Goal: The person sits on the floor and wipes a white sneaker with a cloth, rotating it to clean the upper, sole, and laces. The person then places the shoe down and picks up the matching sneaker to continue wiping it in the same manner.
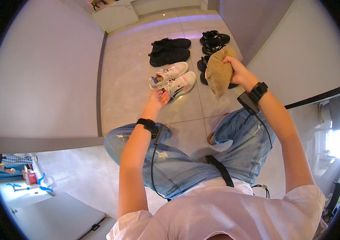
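My right hand grips a tan plush item, held above the floor at the right; its fuzzy surface does not settle whether it is a cloth or footwear. Partly hidden under it is a pair of black sandals or slippers. My left hand, fingers curled, is at the heel of the nearer white-and-pink sneaker. Whether it grips that heel is not plain. The other sneaker lies just beyond, with something purple inside its opening.
A pair of black shoes stands beyond the sneakers, and black strappy sandals are at the far right. Pale panels rise on both sides of the tiled floor. A cable hangs from my left wrist device. At far left, a person's hand shows.
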`<state>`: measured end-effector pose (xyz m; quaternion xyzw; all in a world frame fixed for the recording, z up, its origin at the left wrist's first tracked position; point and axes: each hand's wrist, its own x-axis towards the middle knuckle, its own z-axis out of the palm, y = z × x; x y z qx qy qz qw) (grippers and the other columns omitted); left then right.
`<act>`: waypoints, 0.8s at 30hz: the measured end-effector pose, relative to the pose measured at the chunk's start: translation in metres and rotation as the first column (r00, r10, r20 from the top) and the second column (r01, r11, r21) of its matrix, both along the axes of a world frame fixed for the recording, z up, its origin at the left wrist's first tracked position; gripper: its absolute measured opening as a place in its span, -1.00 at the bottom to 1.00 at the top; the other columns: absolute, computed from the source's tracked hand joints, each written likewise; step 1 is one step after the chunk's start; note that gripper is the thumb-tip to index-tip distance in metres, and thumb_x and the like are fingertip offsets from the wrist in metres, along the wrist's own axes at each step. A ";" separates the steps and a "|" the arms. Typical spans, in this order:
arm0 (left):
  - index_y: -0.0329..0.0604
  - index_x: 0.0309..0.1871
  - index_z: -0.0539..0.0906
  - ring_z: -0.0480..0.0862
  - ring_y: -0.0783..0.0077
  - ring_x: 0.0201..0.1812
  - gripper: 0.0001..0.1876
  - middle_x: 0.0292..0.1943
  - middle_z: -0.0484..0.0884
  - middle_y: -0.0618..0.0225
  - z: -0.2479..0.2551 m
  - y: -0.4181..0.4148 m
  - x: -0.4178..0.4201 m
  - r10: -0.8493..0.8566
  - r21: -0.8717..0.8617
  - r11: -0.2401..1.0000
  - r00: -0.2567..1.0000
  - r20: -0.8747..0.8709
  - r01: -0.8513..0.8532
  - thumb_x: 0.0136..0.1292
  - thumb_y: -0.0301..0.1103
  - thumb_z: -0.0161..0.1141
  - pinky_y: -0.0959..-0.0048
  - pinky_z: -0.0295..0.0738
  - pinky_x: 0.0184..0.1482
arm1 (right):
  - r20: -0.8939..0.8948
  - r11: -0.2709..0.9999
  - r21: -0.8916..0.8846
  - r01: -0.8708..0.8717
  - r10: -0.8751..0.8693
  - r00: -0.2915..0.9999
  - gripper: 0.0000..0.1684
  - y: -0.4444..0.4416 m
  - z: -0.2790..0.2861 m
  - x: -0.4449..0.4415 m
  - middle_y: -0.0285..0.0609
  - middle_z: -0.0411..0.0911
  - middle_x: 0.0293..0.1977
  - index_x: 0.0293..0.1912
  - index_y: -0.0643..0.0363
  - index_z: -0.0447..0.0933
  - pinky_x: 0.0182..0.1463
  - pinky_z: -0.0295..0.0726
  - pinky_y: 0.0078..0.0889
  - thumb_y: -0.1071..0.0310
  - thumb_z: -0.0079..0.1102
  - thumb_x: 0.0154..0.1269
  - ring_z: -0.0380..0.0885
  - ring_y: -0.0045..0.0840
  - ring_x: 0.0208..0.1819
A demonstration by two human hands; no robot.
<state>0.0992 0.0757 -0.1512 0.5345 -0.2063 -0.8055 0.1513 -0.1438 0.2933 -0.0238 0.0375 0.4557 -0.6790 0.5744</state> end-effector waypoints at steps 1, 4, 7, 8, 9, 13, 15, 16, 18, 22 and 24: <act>-0.22 0.00 0.35 0.56 0.25 -0.16 -0.64 -0.09 0.48 0.13 -0.005 0.001 -0.002 -0.044 -0.042 0.998 0.998 0.035 0.045 0.26 -0.17 -0.08 0.28 0.51 -0.13 | 0.019 0.999 0.025 0.026 -0.027 0.999 -0.61 0.000 0.005 0.010 -0.15 0.48 -0.10 -0.04 0.16 0.38 0.07 0.46 -0.17 0.36 0.00 0.07 0.50 -0.32 -0.06; -0.22 0.04 0.33 0.55 0.30 -0.17 -0.61 -0.10 0.48 0.18 -0.016 0.001 -0.015 -0.184 -0.176 0.963 0.974 0.136 0.206 0.24 -0.17 -0.06 0.31 0.50 -0.13 | 0.036 0.997 0.038 0.062 -0.063 0.997 -0.61 -0.005 -0.003 0.022 -0.17 0.46 -0.09 -0.04 0.16 0.38 0.10 0.43 -0.18 0.38 0.00 0.08 0.47 -0.34 -0.05; -0.22 0.09 0.34 0.53 0.35 -0.27 -0.55 -0.15 0.46 0.22 -0.030 -0.004 -0.031 -0.364 -0.338 0.829 0.889 0.276 0.444 0.19 -0.16 0.00 0.36 0.50 -0.19 | 0.113 0.990 0.016 0.138 -0.139 0.984 -0.62 -0.017 -0.020 0.025 -0.17 0.45 -0.08 -0.04 0.15 0.38 0.12 0.41 -0.20 0.38 0.01 0.08 0.46 -0.35 -0.05; -0.23 0.10 0.34 0.53 0.36 -0.33 -0.52 -0.17 0.46 0.23 -0.035 -0.006 -0.037 -0.423 -0.386 0.754 0.843 0.332 0.531 0.17 -0.16 0.03 0.39 0.50 -0.22 | 0.109 0.985 -0.021 0.172 -0.169 0.980 -0.64 -0.018 -0.024 0.024 -0.16 0.46 -0.10 -0.05 0.16 0.38 0.12 0.41 -0.22 0.36 0.00 0.10 0.46 -0.34 -0.06; -0.24 0.13 0.32 0.53 0.31 -0.28 -0.48 -0.12 0.45 0.19 -0.046 -0.005 -0.037 -0.408 -0.416 0.717 0.821 0.400 0.559 0.15 -0.16 0.06 0.36 0.49 -0.18 | 0.141 0.982 -0.016 0.189 -0.185 0.973 -0.64 -0.020 -0.027 0.027 -0.16 0.47 -0.11 -0.05 0.16 0.38 0.12 0.41 -0.22 0.35 0.00 0.11 0.46 -0.35 -0.05; -0.33 0.23 0.23 0.49 0.09 -0.03 -0.29 0.10 0.34 0.02 -0.131 -0.041 -0.039 -0.197 -0.583 0.277 0.639 0.744 0.764 0.04 -0.17 0.19 0.27 0.42 0.01 | 0.198 0.971 -0.011 0.240 -0.234 0.952 -0.62 -0.030 -0.024 0.037 -0.16 0.48 -0.11 -0.02 0.18 0.37 0.12 0.40 -0.25 0.33 -0.02 0.13 0.47 -0.36 -0.04; -0.37 0.24 0.20 0.42 -0.01 0.09 -0.22 0.20 0.24 -0.05 -0.160 -0.059 -0.052 -0.087 -0.557 0.093 0.564 0.821 0.825 -0.02 -0.17 0.25 0.23 0.34 0.11 | 0.235 0.977 0.021 0.210 -0.209 0.949 -0.61 -0.034 -0.033 0.035 -0.15 0.49 -0.10 -0.01 0.19 0.37 0.11 0.41 -0.28 0.32 -0.02 0.14 0.47 -0.36 -0.04; -0.38 0.24 0.19 0.37 -0.04 0.14 -0.19 0.23 0.20 -0.07 -0.159 -0.053 -0.067 -0.100 -0.553 0.099 0.561 0.822 0.827 -0.05 -0.16 0.27 0.21 0.28 0.16 | 0.263 0.983 0.048 0.176 -0.183 0.947 -0.60 -0.026 -0.040 0.035 -0.15 0.49 -0.09 0.00 0.19 0.37 0.10 0.41 -0.30 0.31 -0.02 0.14 0.47 -0.37 -0.04; -0.41 0.22 0.21 0.34 -0.07 0.18 -0.17 0.24 0.19 -0.09 -0.170 -0.061 -0.068 -0.071 -0.557 0.097 0.564 0.823 0.825 -0.08 -0.12 0.30 0.21 0.22 0.21 | 0.301 0.990 0.078 0.117 -0.135 0.944 -0.60 -0.025 -0.039 0.045 -0.15 0.49 -0.09 0.01 0.19 0.37 0.08 0.41 -0.32 0.29 -0.03 0.15 0.48 -0.38 -0.04; -0.42 0.16 0.27 0.42 -0.03 0.13 -0.18 0.14 0.37 -0.09 -0.181 -0.088 -0.094 -0.150 -0.522 0.295 0.578 0.802 0.801 -0.05 -0.01 0.31 0.24 0.24 0.19 | 0.246 0.987 0.129 0.091 -0.120 0.962 -0.60 -0.034 -0.032 0.037 -0.16 0.52 -0.13 -0.01 0.22 0.39 0.05 0.42 -0.36 0.26 -0.02 0.17 0.50 -0.42 -0.08; -0.40 0.08 0.38 0.54 0.03 0.02 -0.28 -0.04 0.55 -0.02 -0.169 -0.083 -0.113 -0.096 -0.414 0.383 0.481 0.871 0.826 0.03 0.05 0.25 0.24 0.37 0.04 | 0.217 0.980 0.167 0.105 -0.140 0.966 -0.60 -0.032 -0.030 0.033 -0.17 0.53 -0.16 -0.02 0.24 0.40 0.04 0.43 -0.37 0.25 -0.02 0.18 0.51 -0.43 -0.10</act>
